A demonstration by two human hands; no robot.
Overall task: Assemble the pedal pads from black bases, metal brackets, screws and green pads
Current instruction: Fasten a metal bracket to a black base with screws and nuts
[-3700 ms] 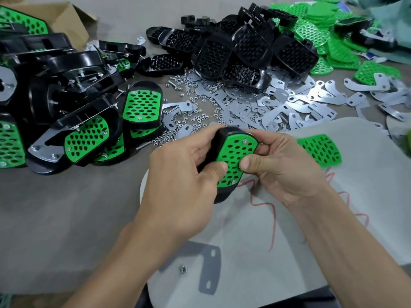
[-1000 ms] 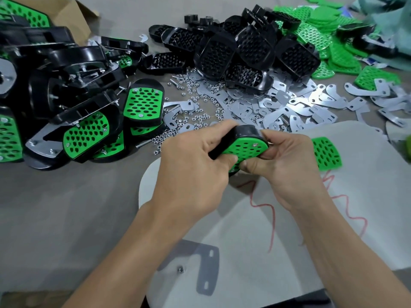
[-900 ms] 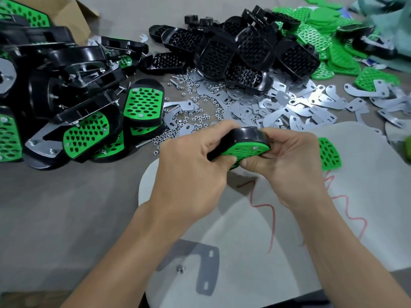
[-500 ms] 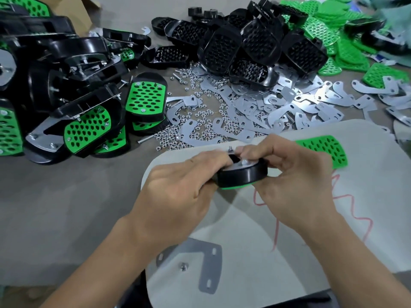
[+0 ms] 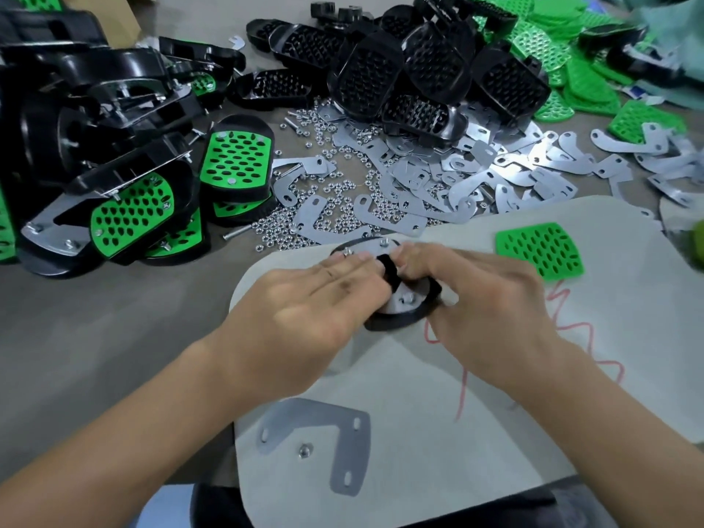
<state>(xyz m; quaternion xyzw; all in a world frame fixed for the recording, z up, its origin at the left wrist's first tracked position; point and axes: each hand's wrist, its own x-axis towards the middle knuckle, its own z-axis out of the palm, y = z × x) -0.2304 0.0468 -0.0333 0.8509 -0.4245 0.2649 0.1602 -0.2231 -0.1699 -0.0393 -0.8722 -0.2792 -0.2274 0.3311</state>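
Pedal (image 5: pixel 400 312) face-down on mat (image 5: pixel 495 413), screw tips (image 5: pixel 408 298) up. Left hand (image 5: pixel 304 299) fingers flat, pressing it. Right hand (image 5: pixel 484 299) fingers curled round its edge. Risk: pedal tilts under uneven pressure, so loose screws may drop out.

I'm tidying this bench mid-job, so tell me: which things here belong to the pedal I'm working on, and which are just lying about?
In the job: upturned pedal pad, pressed by left hand, gripped by right hand; single bracket and loose green pad on the mat; nuts.
Just lying about: finished pedals, black base pile, cardboard box.
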